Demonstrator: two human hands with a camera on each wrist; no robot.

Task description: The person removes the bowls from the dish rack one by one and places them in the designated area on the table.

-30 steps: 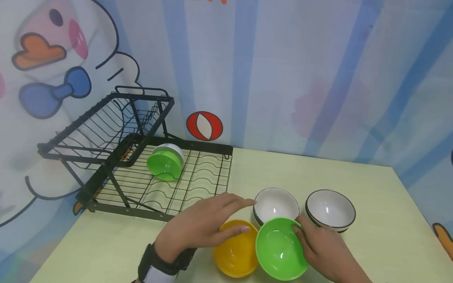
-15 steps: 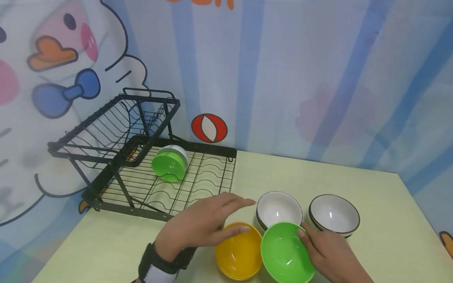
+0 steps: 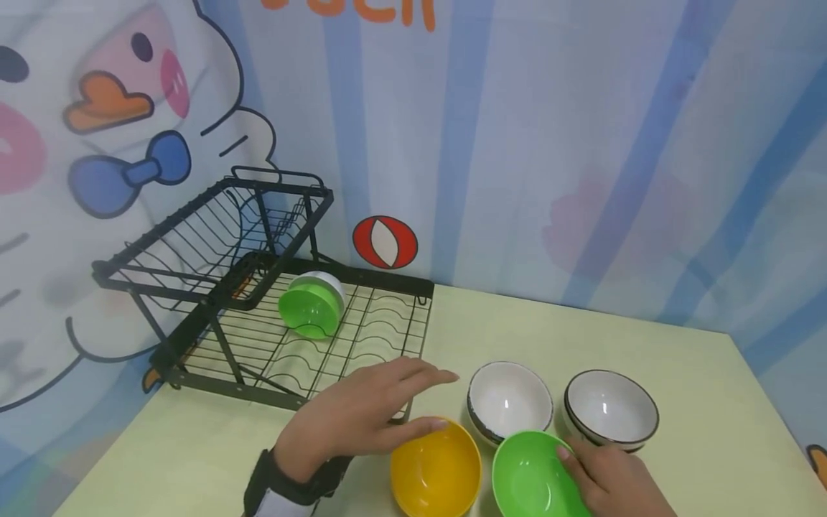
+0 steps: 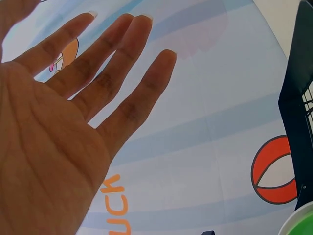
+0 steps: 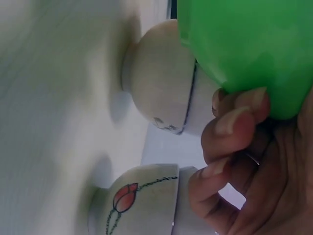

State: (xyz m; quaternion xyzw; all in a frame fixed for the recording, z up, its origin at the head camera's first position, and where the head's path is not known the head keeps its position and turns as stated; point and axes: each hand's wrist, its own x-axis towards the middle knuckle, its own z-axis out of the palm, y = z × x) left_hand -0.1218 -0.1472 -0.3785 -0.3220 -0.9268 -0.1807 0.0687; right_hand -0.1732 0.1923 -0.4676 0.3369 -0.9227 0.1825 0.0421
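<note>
My right hand [image 3: 614, 477] pinches the rim of a green bowl [image 3: 533, 477], thumb on the inside. In the right wrist view its fingers curl against the outside of the green bowl [image 5: 254, 49]. My left hand [image 3: 365, 413] hovers over a yellow bowl [image 3: 436, 477], fingers straight and thumb overlapping its far rim. The left wrist view shows the left palm [image 4: 54, 147] bare, fingers extended. Just beyond the green bowl stands a white bowl [image 3: 510, 398] with a dark rim. Another stack of dark-rimmed white bowls [image 3: 610, 406] sits to its right, past my right hand.
A black two-tier dish rack [image 3: 222, 388] stands at the left. On its lower tier a green bowl [image 3: 310, 312] leans tilted against a white bowl [image 3: 334, 283]. A printed cloth backdrop [image 3: 504, 143] rises behind the pale table [image 3: 685, 402].
My right hand has moved the green bowl slightly rightward, away from the yellow one. The left hand stays nearly still. The head view has tilted up, so things appear lower.
</note>
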